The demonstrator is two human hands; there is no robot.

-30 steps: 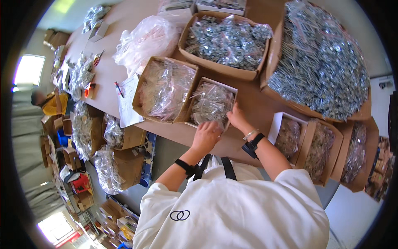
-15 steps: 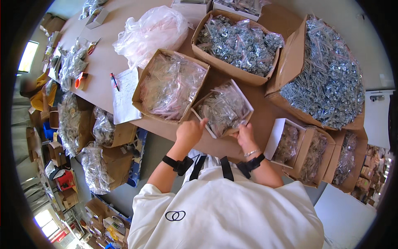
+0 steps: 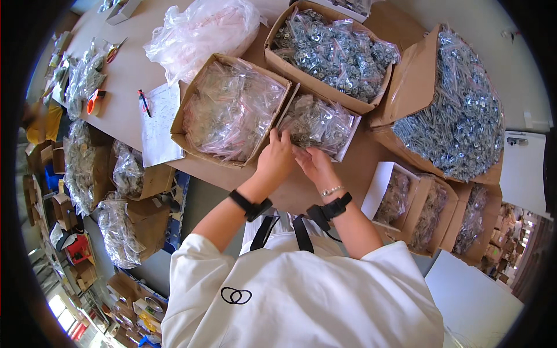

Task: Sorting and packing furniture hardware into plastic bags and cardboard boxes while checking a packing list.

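A small white box (image 3: 347, 139) of clear bags with metal hardware (image 3: 319, 119) stands on the brown table, snug between two larger cartons. At its near left corner is my left hand (image 3: 276, 158), open, fingers pointing up and slightly apart. My right hand (image 3: 318, 168) lies beside it at the near edge, open with the palm partly turned up and fingertips toward my left hand. Whether the fingertips touch the box is hard to see. Left of the box, a carton (image 3: 176, 124) holds clear bags with reddish edges (image 3: 232, 110).
Behind stands a carton (image 3: 371, 106) of bagged washers; a larger carton (image 3: 409, 75) of bagged screws is at right. Small boxes (image 3: 386, 194) line the near right edge. A paper sheet (image 3: 159, 130) with a pen (image 3: 144, 103), orange tape (image 3: 96, 102) and scissors (image 3: 115, 51) lie left.
The small box has moved back and been set flat between the cartons. My hands have let go of its sides and come together at its near edge. The view has shifted slightly.
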